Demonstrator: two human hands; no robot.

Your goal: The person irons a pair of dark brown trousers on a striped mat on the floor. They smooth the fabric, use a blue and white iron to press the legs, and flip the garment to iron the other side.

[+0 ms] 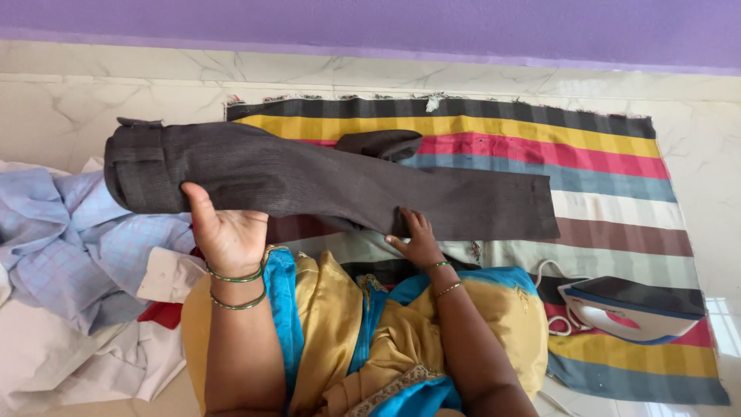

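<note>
Your left hand [226,232] grips the waistband end of the dark trousers [324,181], lifting it. Your right hand [417,239] lies flat and released on one leg, pressing it to the striped mat [617,166]. An iron [629,309] sits right; shirts [69,232] pile left on the floor.

trousers [324,181] lay across mat [617,147] | mat on floor [62,100] | shirt pile [69,239] left of mat | iron [629,309] on mat, right of trousers
</note>
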